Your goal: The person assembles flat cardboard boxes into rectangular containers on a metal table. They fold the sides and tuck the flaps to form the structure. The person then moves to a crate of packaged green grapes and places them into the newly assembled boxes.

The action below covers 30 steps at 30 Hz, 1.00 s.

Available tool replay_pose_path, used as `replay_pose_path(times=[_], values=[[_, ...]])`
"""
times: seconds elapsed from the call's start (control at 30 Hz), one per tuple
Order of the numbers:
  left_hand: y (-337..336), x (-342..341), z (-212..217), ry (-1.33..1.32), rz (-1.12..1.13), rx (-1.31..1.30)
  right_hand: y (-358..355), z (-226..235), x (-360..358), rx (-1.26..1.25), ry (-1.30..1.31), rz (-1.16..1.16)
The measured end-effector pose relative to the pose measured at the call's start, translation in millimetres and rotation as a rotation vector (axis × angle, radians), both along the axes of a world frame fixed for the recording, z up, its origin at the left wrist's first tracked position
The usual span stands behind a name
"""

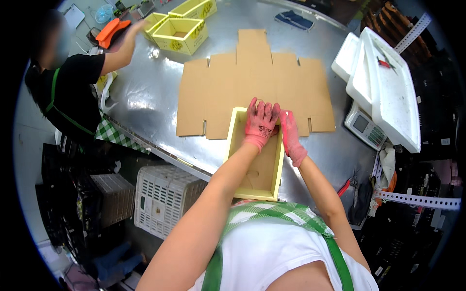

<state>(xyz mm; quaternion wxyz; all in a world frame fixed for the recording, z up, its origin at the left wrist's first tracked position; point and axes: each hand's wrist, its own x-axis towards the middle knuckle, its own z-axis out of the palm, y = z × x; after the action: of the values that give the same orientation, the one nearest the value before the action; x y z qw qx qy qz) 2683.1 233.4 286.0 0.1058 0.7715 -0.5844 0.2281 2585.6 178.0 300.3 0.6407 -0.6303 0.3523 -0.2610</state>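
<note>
A yellow-edged cardboard box [254, 175] stands open-topped in front of me, its brown inside facing up. My left hand [261, 125], in a pink glove with dark smudges, reaches into its far end. The fingers lie over the far rim and the thumb is inside, closed on that wall. Along the outside of the right wall, near the far corner, rests my right hand [292, 139], also gloved in pink. Its fingers are stretched out flat against the box. Beyond the box lies a flat brown cardboard blank [252, 72] with slots and a far flap.
Several yellow boxes [180, 36] stand at the far left of the metal table [145, 109]. White foam trays [388, 92] sit above a scale [365, 127] on the right. Red-handled pliers [345, 186] lie nearby. A co-worker [73, 87] is at the left; a white crate [165, 199] stands below.
</note>
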Motion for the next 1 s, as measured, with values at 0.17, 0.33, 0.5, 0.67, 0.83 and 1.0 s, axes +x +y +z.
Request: replay_pose_path(times=[0.17, 0.33, 0.5, 0.67, 0.83, 1.0], values=[[11, -14, 49, 0.293, -0.025, 0.200, 0, 37, 0, -0.468, 0.338, -0.148], [44, 16, 76, 0.694, -0.314, -0.336, 24, 79, 25, -1.137, 0.234, -0.076], [82, 74, 49, 1.447, -0.139, -0.582, 55, 79, 44, -1.135, 0.712, 0.154], [60, 83, 6, 1.850, -0.313, -0.257, 64, 45, 66, -1.327, 1.096, 0.199], [53, 70, -11, 2.249, -0.247, -0.424, 48, 14, 71, -1.446, 0.831, 0.086], [56, 63, -13, 2.119, -0.244, -0.502, 35, -3, 65, -1.483, 0.590, 0.073]])
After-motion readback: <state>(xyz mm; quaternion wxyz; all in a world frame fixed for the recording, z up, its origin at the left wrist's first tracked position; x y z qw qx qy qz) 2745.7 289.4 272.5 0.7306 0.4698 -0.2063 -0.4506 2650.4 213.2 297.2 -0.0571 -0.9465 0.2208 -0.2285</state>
